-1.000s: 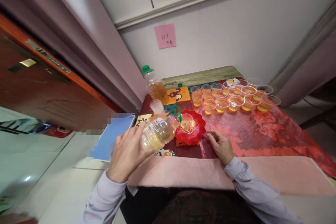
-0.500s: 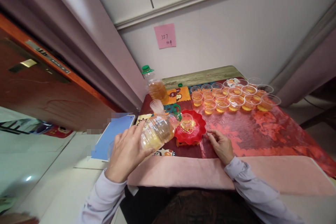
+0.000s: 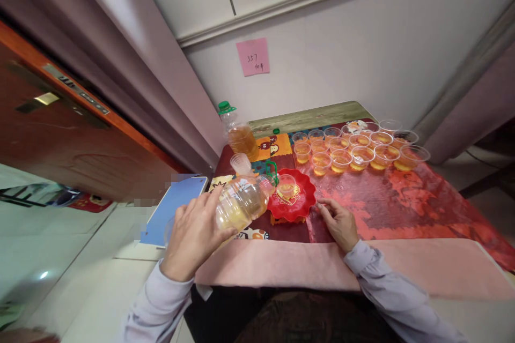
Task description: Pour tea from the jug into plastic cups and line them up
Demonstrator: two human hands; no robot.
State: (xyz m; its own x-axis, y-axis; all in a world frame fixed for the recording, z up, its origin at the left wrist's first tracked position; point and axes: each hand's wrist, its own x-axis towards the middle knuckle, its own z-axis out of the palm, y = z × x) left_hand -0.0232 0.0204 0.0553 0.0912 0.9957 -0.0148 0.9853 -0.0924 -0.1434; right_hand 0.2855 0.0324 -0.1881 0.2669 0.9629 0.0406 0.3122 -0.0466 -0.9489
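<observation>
My left hand [image 3: 199, 230] is wrapped around a clear plastic bottle [image 3: 241, 198] with pale yellow liquid inside. The bottle leans over to the right, its neck by a small clear plastic cup [image 3: 286, 185]. That cup stands on a red scalloped plate [image 3: 295, 211] and has some liquid in it. A green handle ring [image 3: 272, 171] sticks up at the bottle's neck. At the plate's right edge, my right hand [image 3: 338, 221] pinches the rim between thumb and fingers. Just behind the held bottle lies a stack of empty clear cups [image 3: 240, 163].
Several clear cups of amber liquid [image 3: 341, 159] stand close together at the back right. A larger bottle with a green cap [image 3: 241, 139] is at the back left, with a loose green cap [image 3: 276, 131] near it. A pink cloth [image 3: 277, 265] runs along the front edge.
</observation>
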